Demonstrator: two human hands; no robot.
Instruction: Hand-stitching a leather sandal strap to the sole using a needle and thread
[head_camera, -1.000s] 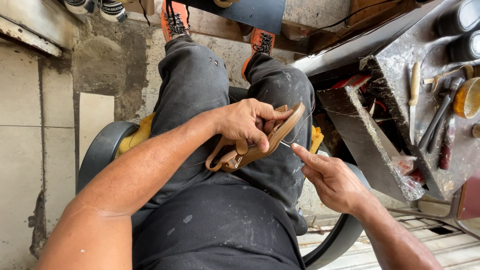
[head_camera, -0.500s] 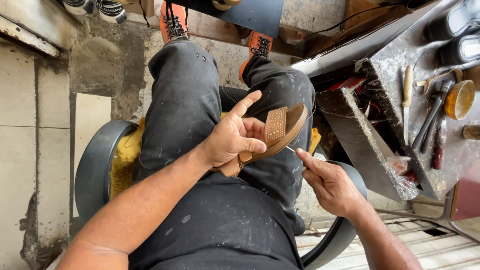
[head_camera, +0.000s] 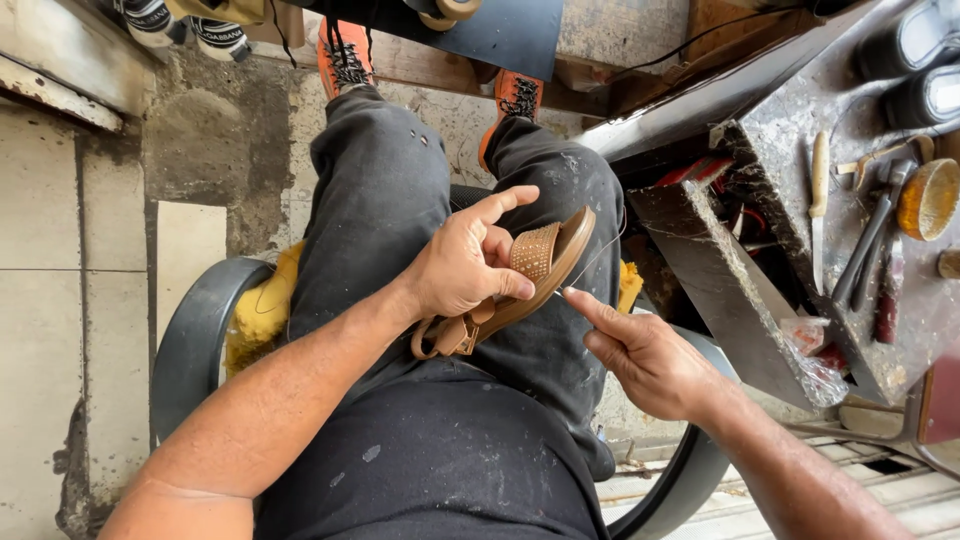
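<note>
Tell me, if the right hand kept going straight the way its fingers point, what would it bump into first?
Probably the tan sandal. The right hand points up and left, fingertips pinched close to the sole's edge, which the left hand holds over the lap. Depth is hard to judge, but nothing shows between them except a thin thread.

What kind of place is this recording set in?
Probably a small shoe-repair workshop. The left hand holds a tan sandal while the right hand works at its edge, and a grimy bench alongside carries a knife and hammer.
</note>
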